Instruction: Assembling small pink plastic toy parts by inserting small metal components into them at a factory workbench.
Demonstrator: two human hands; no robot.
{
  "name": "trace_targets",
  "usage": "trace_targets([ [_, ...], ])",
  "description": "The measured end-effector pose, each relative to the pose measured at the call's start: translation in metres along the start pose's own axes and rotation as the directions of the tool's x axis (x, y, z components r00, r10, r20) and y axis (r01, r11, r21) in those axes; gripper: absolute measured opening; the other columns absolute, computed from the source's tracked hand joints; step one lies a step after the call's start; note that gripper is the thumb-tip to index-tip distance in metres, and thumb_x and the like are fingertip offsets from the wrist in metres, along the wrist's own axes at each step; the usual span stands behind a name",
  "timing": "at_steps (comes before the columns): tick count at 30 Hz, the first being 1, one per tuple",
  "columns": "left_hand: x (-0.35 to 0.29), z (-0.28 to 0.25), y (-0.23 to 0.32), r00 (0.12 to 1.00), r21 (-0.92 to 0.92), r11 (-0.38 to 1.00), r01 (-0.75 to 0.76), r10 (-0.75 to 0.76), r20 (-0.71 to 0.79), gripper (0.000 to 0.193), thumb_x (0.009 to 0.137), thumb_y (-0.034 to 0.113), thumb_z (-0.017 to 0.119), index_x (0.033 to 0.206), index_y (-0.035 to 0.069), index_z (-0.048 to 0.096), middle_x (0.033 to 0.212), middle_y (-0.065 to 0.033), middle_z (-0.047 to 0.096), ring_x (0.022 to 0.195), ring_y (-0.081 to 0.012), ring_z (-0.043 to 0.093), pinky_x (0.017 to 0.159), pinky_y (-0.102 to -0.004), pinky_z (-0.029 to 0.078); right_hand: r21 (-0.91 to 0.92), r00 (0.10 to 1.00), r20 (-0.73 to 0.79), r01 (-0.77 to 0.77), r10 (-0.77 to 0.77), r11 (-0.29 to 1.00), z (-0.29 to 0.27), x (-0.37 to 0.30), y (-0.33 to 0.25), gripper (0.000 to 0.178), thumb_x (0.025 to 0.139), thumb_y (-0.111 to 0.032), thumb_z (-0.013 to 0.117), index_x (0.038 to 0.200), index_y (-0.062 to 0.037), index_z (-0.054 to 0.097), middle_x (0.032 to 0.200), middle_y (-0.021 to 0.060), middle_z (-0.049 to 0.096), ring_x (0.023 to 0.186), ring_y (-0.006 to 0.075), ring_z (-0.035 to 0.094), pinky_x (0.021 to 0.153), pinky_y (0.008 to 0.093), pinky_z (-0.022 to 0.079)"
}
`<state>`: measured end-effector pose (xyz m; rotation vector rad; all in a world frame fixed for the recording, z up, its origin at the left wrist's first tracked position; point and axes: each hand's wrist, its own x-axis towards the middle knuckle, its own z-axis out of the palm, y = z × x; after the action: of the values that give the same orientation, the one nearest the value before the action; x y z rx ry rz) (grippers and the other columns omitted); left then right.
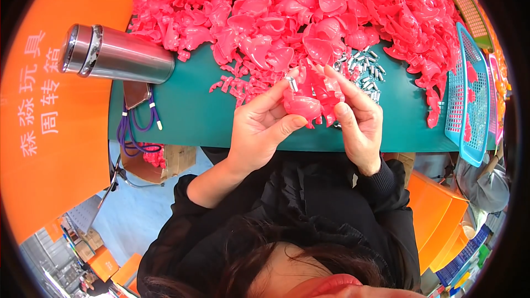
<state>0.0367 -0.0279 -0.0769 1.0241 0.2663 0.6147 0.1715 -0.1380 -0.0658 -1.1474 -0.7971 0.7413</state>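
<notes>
Closed around a glossy pink-red plastic shell piece (303, 106) is my left hand (259, 124), its thumb pressed on the near side. A small silver metal cylinder (292, 83) shows at the fingers of that hand, at the shell's upper left. My right hand (361, 124) pinches a second pink-red shell piece (330, 95) between thumb and fingers. The two pieces are held close side by side over the green table (204, 116); whether they touch I cannot tell. Beyond my right fingers lies a scatter of silver cylinders (369, 72).
A big heap of pink-red plastic shells (287, 5) covers the far table, with small pink-red parts (243, 80) before it. At left are a steel flask (130, 52), a phone-like object (136, 94) with a purple cord (130, 129), and an orange box (66, 77). A blue basket (466, 94) stands right.
</notes>
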Motion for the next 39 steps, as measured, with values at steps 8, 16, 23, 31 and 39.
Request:
trace_targets([
  [8,0.0,-0.007,0.001,0.996,0.052,0.999,-0.007,0.002,0.084,0.06,0.085,-0.008,0.06,0.139,-0.003,0.034,0.141,-0.0196,0.039,0.12,-0.0273,0.05,0.095,-0.0378,0.049,-0.073,0.999,0.004,-0.04,0.04,0.997,0.004,-0.001,-0.006,0.038,0.093,-0.004,0.053,0.13,0.0036,0.049,0.121,0.0112,0.06,0.082,0.0055,0.055,0.075,0.0201,0.046],
  [16,-0.004,-0.015,-0.008,0.997,0.036,0.999,-0.037,0.035,0.064,0.061,0.085,-0.006,0.061,0.139,-0.004,0.033,0.139,-0.0206,0.04,0.119,-0.0281,0.05,0.098,-0.0397,0.047,-0.144,0.997,0.049,-0.056,0.064,0.988,0.003,-0.003,-0.007,0.042,0.095,-0.014,0.053,0.13,0.0079,0.046,0.125,0.0169,0.056,0.11,0.0166,0.055,0.095,0.0279,0.042],
  [23,-0.007,-0.01,0.0,0.998,0.034,0.999,-0.024,0.022,0.061,0.061,0.084,-0.005,0.063,0.138,-0.005,0.034,0.139,-0.0209,0.04,0.119,-0.0283,0.05,0.097,-0.0398,0.047,-0.122,0.995,0.064,-0.068,0.076,0.99,0.001,-0.002,-0.011,0.042,0.094,-0.015,0.052,0.128,0.0094,0.047,0.126,0.0192,0.055,0.113,0.0189,0.054,0.097,0.0298,0.041],
  [31,-0.006,-0.008,0.002,0.997,0.046,0.999,-0.023,0.019,0.078,0.06,0.085,-0.005,0.062,0.138,-0.006,0.034,0.132,-0.0213,0.047,0.116,-0.027,0.053,0.095,-0.0393,0.049,0.033,0.998,0.058,-0.016,0.014,0.999,-0.003,0.0,-0.002,0.039,0.094,-0.01,0.052,0.13,0.0061,0.048,0.128,0.017,0.055,0.119,0.0205,0.052,0.101,0.0316,0.039],
  [39,-0.007,-0.005,0.001,0.997,0.047,0.998,-0.046,0.043,0.066,0.061,0.084,-0.006,0.063,0.137,-0.006,0.034,0.135,-0.0189,0.045,0.115,-0.0252,0.054,0.095,-0.037,0.048,-0.264,0.995,0.086,-0.019,0.044,0.964,-0.002,-0.004,-0.013,0.044,0.093,-0.019,0.056,0.127,0.0082,0.05,0.12,0.0175,0.06,0.094,0.0141,0.061,0.085,0.0258,0.046],
])
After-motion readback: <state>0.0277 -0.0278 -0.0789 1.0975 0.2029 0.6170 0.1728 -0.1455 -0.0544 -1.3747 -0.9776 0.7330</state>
